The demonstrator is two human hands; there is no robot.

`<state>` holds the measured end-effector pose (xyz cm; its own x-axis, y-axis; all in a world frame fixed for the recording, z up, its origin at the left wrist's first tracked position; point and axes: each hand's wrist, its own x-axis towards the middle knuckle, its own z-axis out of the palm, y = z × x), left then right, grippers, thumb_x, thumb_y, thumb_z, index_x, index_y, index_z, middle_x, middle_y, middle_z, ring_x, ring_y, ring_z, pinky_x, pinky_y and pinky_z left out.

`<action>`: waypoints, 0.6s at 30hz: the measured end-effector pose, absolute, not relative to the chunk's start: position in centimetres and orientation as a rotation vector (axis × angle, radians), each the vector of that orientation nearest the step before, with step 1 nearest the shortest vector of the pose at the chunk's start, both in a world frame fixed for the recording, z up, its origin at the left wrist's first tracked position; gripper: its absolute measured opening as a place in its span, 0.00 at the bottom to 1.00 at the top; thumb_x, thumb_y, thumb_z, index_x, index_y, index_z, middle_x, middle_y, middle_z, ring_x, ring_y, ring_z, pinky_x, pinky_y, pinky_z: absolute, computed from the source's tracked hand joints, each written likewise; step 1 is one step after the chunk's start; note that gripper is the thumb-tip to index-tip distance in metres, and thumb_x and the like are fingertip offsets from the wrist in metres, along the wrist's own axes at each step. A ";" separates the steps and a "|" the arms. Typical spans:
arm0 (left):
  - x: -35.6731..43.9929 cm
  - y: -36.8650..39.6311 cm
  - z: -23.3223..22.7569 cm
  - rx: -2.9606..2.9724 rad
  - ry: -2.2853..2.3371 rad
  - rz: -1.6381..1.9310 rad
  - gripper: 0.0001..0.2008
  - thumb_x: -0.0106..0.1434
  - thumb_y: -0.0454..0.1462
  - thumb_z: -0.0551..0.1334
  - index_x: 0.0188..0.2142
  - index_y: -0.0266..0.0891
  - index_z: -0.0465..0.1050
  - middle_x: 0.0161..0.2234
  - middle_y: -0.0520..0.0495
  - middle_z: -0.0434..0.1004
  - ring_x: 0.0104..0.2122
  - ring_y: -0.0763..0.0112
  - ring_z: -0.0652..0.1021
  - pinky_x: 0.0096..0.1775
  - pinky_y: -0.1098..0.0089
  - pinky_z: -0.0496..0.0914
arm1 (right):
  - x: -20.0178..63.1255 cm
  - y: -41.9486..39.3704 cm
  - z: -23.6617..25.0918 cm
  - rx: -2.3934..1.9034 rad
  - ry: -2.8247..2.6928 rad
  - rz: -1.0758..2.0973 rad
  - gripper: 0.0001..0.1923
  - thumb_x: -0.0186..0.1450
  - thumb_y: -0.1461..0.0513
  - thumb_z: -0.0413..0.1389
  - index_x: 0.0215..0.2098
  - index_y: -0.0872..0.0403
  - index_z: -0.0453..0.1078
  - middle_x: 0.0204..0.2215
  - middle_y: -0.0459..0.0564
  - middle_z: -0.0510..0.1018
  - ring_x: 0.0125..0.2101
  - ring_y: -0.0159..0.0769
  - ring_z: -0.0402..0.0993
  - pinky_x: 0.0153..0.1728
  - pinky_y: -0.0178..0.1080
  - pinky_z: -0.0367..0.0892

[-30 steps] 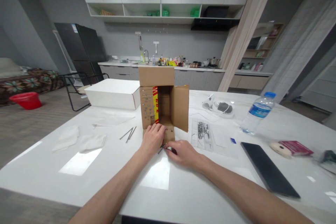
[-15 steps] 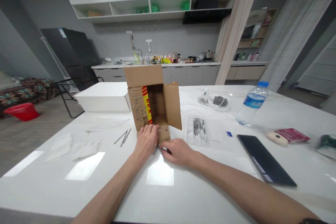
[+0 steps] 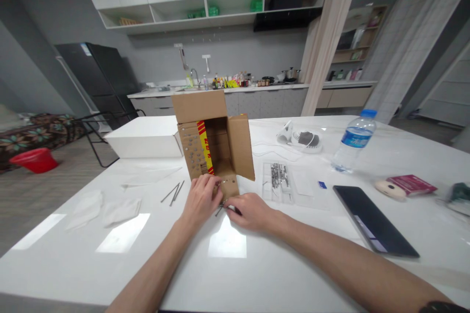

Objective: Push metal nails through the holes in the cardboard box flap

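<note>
An open cardboard box [image 3: 240, 149] stands on the white table, its left side panel dotted with several grey nail heads and crossed by a red and yellow strip. My left hand [image 3: 201, 196] is closed on the left edge of the box's lower front flap [image 3: 230, 188], which has a row of small holes or nail heads. Against that flap's near edge, my right hand [image 3: 251, 211] pinches a nail at the fingertips; the fingers partly cover it. Thin nails [image 3: 219, 209] stick out between the hands. Loose long nails [image 3: 174, 192] lie left of my left hand.
A clear divided case [image 3: 279, 181] of nails sits right of the box. Beyond it are a water bottle [image 3: 354, 141], a black tablet [image 3: 374, 220] and a corded white device [image 3: 299, 139]. At left lie a white box [image 3: 145, 138] and white cloths [image 3: 121, 211].
The view has shifted slightly. My left fingers have lifted and drawn back a little along the flap, showing more of its holes. My right hand stays at the flap's near edge.
</note>
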<state>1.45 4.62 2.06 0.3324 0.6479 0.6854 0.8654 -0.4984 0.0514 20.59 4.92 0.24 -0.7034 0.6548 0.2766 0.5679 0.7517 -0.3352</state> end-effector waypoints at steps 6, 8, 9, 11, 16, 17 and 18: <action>1.1 5.0 1.8 -2.249 -1.400 -0.919 0.06 0.65 0.33 0.56 0.38 0.40 0.72 0.36 0.46 0.74 0.39 0.63 0.74 0.40 0.63 0.65 | 20.6 5.0 0.1 -0.931 -2.557 0.338 0.13 0.67 0.61 0.50 0.44 0.51 0.75 0.33 0.48 0.82 0.33 0.37 0.77 0.35 0.36 0.64; 0.8 5.0 1.9 -2.240 -1.391 -0.949 0.06 0.66 0.33 0.57 0.37 0.40 0.72 0.35 0.47 0.75 0.38 0.64 0.75 0.39 0.63 0.65 | 20.6 5.0 0.0 -0.924 -2.546 0.336 0.13 0.67 0.62 0.50 0.44 0.51 0.75 0.33 0.48 0.82 0.33 0.36 0.77 0.35 0.36 0.64; 0.7 5.0 2.0 -2.239 -1.377 -0.974 0.05 0.65 0.33 0.57 0.37 0.40 0.72 0.35 0.47 0.75 0.37 0.64 0.75 0.39 0.63 0.65 | 20.6 5.0 0.0 -0.919 -2.543 0.337 0.13 0.67 0.62 0.50 0.44 0.51 0.75 0.33 0.47 0.82 0.33 0.36 0.77 0.35 0.36 0.64; 0.6 4.8 2.2 -2.237 -1.334 -1.046 0.05 0.65 0.33 0.57 0.37 0.40 0.72 0.35 0.48 0.76 0.38 0.65 0.75 0.40 0.63 0.65 | 20.6 5.0 0.0 -0.912 -2.543 0.339 0.13 0.67 0.61 0.50 0.43 0.51 0.75 0.33 0.47 0.82 0.32 0.36 0.76 0.35 0.36 0.64; 0.4 4.3 2.9 -2.330 -1.172 -1.211 0.05 0.64 0.32 0.59 0.38 0.41 0.71 0.35 0.48 0.76 0.39 0.68 0.76 0.41 0.65 0.68 | 20.6 4.9 0.2 -0.912 -2.541 0.346 0.13 0.67 0.61 0.49 0.42 0.51 0.75 0.32 0.46 0.82 0.31 0.36 0.76 0.34 0.36 0.64; 0.2 4.2 3.0 -2.375 -1.156 -1.207 0.05 0.63 0.31 0.59 0.38 0.41 0.72 0.36 0.48 0.76 0.39 0.68 0.76 0.40 0.66 0.68 | 20.6 4.9 0.2 -0.907 -2.541 0.348 0.13 0.67 0.61 0.49 0.42 0.51 0.75 0.32 0.47 0.82 0.31 0.36 0.76 0.34 0.36 0.64; 0.1 4.2 3.0 -2.417 -1.154 -1.190 0.06 0.63 0.31 0.59 0.38 0.41 0.72 0.36 0.48 0.77 0.38 0.68 0.76 0.40 0.66 0.68 | 20.6 4.9 0.1 -0.902 -2.540 0.350 0.13 0.67 0.61 0.49 0.43 0.51 0.75 0.32 0.47 0.82 0.32 0.36 0.76 0.34 0.36 0.64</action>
